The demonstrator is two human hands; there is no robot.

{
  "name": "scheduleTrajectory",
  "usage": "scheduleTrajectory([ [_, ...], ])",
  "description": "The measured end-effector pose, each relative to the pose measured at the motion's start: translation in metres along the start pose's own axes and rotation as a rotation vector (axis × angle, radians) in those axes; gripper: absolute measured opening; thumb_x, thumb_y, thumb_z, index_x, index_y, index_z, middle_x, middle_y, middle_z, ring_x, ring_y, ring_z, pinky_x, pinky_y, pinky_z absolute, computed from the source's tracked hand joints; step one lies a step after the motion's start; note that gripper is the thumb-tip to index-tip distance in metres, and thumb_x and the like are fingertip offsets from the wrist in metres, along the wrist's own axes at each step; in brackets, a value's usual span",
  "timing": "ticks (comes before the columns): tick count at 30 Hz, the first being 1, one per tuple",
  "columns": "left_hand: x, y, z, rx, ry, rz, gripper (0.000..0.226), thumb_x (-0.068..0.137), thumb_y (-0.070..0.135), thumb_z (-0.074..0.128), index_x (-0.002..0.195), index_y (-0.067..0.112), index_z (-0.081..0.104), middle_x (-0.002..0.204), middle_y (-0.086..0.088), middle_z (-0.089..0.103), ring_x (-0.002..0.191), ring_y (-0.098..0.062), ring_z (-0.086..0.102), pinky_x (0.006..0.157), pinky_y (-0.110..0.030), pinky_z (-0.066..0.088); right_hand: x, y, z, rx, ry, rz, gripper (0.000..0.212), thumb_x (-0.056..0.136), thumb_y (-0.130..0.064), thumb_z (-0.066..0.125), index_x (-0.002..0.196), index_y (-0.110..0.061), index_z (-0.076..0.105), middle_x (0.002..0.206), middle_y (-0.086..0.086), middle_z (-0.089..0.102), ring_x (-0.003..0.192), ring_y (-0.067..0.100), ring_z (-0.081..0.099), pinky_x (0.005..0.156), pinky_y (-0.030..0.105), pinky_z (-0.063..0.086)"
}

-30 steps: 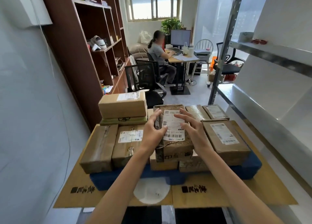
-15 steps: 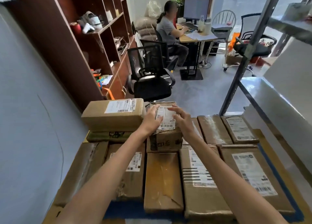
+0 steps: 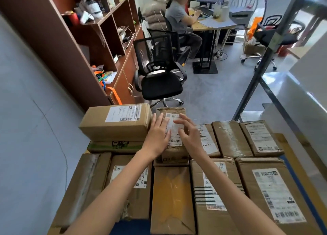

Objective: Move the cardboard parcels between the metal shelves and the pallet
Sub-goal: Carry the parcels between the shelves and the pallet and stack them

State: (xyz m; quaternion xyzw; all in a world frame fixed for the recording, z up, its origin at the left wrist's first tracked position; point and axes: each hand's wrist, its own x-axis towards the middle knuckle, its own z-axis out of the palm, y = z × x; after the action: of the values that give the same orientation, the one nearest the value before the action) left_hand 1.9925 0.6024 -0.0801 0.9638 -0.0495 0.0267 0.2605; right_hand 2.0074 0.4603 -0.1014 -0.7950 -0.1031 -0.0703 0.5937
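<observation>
Since the previous frame the view has closed in. Left hand [image 3: 157,135] and right hand [image 3: 190,136] rest flat, fingers spread, on the small parcel [image 3: 174,128]; the large box [image 3: 116,122] touches it leftward, and an office chair [image 3: 159,75] stands beyond.

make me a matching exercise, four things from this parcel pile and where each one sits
Things:
1. small brown cardboard parcel with white label
2. large brown cardboard box with white label
3. flat green-printed cardboard box
4. plain brown parcel sealed with yellowish tape

Places:
A. under the large box
B. nearest row, in front of the small parcel
C. under both hands
D. top of the left stack

Pairs: 1-C, 2-D, 3-A, 4-B
</observation>
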Motion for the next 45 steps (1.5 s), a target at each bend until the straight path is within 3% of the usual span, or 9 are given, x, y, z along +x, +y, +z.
scheduleTrajectory([
  [6,-0.005,0.001,-0.004,-0.021,0.046,0.008,0.051,0.100,0.024,0.044,0.149,0.014,0.031,0.161,-0.007,0.012,0.149,-0.021,-0.007,0.119,-0.037,0.005,-0.001,-0.009,-0.017,-0.155,-0.042,-0.022,0.028,0.091,-0.003,0.055,0.116,-0.011,0.062,0.144,0.004,0.045,0.134,0.018,0.039,0.101,0.035,0.047],
  [10,-0.008,0.006,-0.010,-0.002,0.085,0.086,0.047,0.100,0.025,0.045,0.145,0.015,0.037,0.159,-0.006,0.019,0.149,-0.022,-0.006,0.119,-0.038,0.001,-0.022,-0.018,-0.045,-0.316,0.032,-0.006,0.031,0.091,-0.001,0.053,0.119,-0.011,0.061,0.137,0.006,0.052,0.128,0.018,0.046,0.106,0.018,0.036],
  [12,-0.006,0.016,-0.012,-0.003,0.096,0.157,0.044,0.100,0.025,0.045,0.142,0.013,0.040,0.158,-0.009,0.023,0.149,-0.024,-0.003,0.120,-0.041,0.002,-0.038,-0.023,-0.063,-0.423,0.070,-0.007,0.035,0.090,0.001,0.053,0.121,-0.011,0.061,0.132,0.006,0.055,0.124,0.017,0.049,0.105,0.011,0.034],
  [14,-0.006,0.032,-0.011,-0.009,0.099,0.242,0.042,0.099,0.025,0.045,0.139,0.014,0.043,0.156,-0.010,0.027,0.149,-0.026,0.000,0.121,-0.045,0.005,-0.056,-0.030,-0.080,-0.492,0.113,0.006,0.036,0.090,0.001,0.052,0.124,-0.009,0.059,0.131,0.008,0.056,0.125,0.018,0.048,0.109,0.025,0.037],
  [18,-0.019,0.075,-0.003,-0.051,0.036,0.446,0.043,0.099,0.022,0.047,0.141,0.014,0.041,0.154,-0.012,0.029,0.148,-0.027,0.005,0.119,-0.039,0.008,-0.106,-0.057,-0.113,-0.642,0.244,0.067,0.037,0.093,-0.003,0.049,0.128,-0.009,0.055,0.134,0.009,0.053,0.128,0.018,0.043,0.104,0.016,0.028],
  [22,-0.048,0.119,0.010,-0.109,-0.034,0.663,0.045,0.098,0.024,0.048,0.142,0.015,0.039,0.155,-0.008,0.027,0.149,-0.025,0.007,0.119,-0.040,0.011,-0.172,-0.079,-0.138,-0.758,0.400,0.144,0.039,0.093,-0.007,0.046,0.131,-0.013,0.052,0.135,0.006,0.051,0.131,0.018,0.040,0.109,0.024,0.030],
  [29,-0.136,0.195,0.058,-0.165,-0.270,1.036,0.045,0.099,0.025,0.048,0.142,0.012,0.041,0.155,-0.012,0.029,0.147,-0.030,0.013,0.117,-0.052,0.023,-0.351,-0.108,-0.161,-0.988,0.737,0.533,0.038,0.095,-0.012,0.046,0.132,-0.012,0.053,0.141,0.007,0.048,0.136,0.025,0.034,0.113,0.036,0.024],
  [35,-0.291,0.253,0.093,-0.256,-0.530,1.396,0.048,0.102,0.030,0.040,0.147,0.014,0.033,0.158,-0.011,0.021,0.148,-0.029,0.007,0.120,-0.044,0.014,-0.536,-0.157,-0.127,-1.095,1.035,0.860,0.032,0.085,-0.008,0.054,0.115,-0.005,0.063,0.117,0.014,0.063,0.111,0.038,0.055,0.097,0.048,0.044],
  [45,-0.511,0.325,0.073,-0.391,-0.734,1.879,0.043,0.100,0.022,0.044,0.142,0.013,0.040,0.157,-0.015,0.020,0.148,-0.031,0.006,0.121,-0.044,0.009,-0.751,-0.253,-0.047,-1.166,1.518,1.260,0.037,0.087,-0.027,0.039,0.110,-0.015,0.065,0.107,0.005,0.068,0.105,0.032,0.058,0.092,0.052,0.042],
])
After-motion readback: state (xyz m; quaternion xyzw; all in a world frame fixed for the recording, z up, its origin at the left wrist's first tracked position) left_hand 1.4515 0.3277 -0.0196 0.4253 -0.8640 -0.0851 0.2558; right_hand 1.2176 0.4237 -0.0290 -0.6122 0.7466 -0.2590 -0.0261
